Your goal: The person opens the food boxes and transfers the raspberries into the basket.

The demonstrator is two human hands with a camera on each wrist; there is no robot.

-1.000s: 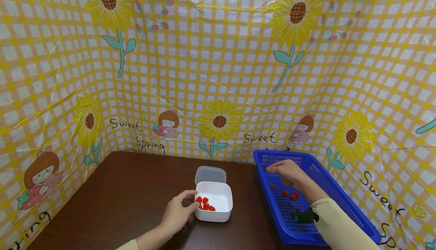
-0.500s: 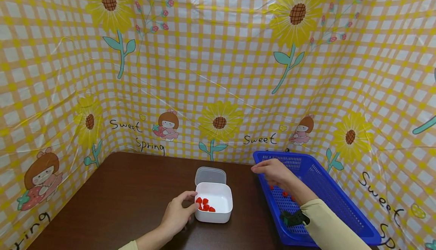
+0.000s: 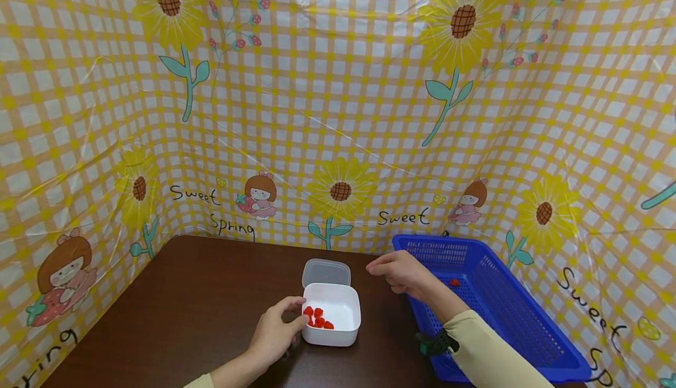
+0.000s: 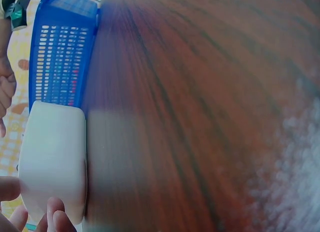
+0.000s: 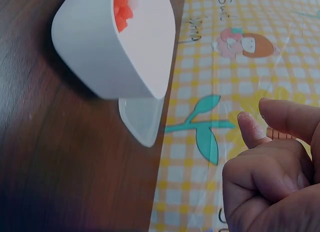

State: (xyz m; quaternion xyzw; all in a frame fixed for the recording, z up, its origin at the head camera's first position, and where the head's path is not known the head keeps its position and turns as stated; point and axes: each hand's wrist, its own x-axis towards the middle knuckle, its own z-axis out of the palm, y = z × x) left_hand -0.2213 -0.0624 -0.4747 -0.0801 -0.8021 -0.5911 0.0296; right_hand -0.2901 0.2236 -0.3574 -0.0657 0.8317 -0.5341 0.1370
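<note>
A white square food container (image 3: pixel 343 317) stands on the table, several small red berry-like pieces (image 3: pixel 319 321) gathered at its left side. My left hand (image 3: pixel 271 329) holds the container's left side, fingers and thumb at the rim and wall; the left wrist view has these fingertips (image 4: pixel 55 212) against the outer wall. Between the container and the blue basket my right hand (image 3: pixel 404 273) hovers above the table. Its thumb and index tips lie close together, the other fingers curled. The right wrist view has a small gap between those tips; whether the palm hides anything is unclear.
The blue mesh basket (image 3: pixel 528 311) stands at the right, a red piece (image 3: pixel 454 282) visible inside; my forearm covers part of it. A translucent lid (image 3: pixel 326 272) lies right behind the container. Patterned cloth (image 3: pixel 285 112) rises behind and at both sides of the dark table (image 3: pixel 222 294).
My right hand has moved left, from above the basket to beyond its left rim, towards the container. The left hand and the container have stayed in place.
</note>
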